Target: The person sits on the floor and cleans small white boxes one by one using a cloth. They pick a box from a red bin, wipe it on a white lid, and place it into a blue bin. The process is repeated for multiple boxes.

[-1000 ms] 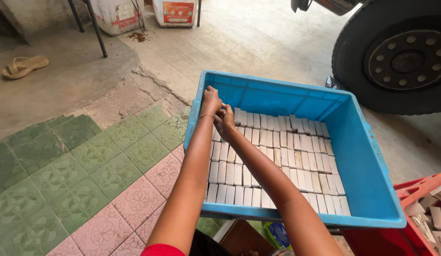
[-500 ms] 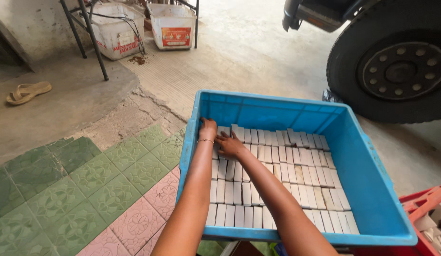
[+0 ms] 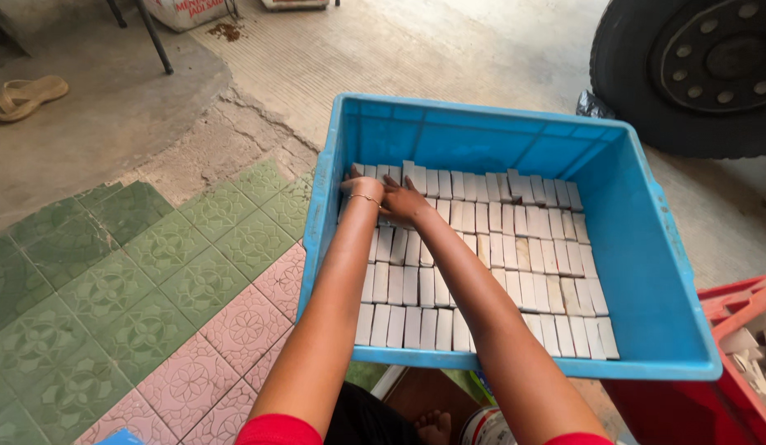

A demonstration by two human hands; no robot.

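A blue plastic crate (image 3: 646, 272) holds several rows of small whitish rectangular blocks (image 3: 490, 255) standing on edge. My left hand (image 3: 360, 186), with a thin bracelet on the wrist, rests on the blocks in the crate's far left corner. My right hand (image 3: 402, 198) lies flat beside it, fingers spread and pressing on the same far-left blocks. Neither hand visibly grips a block.
A red crate (image 3: 733, 363) with loose whitish blocks stands at the lower right. A large truck tyre (image 3: 696, 66) is behind the blue crate. Green and pink patterned tiles (image 3: 152, 280) lie to the left, and a sandal (image 3: 25, 95) on concrete at the far left.
Both hands dropped from just above the far-left corner onto the blocks and now lie flat on them. The camera view shifted slightly.
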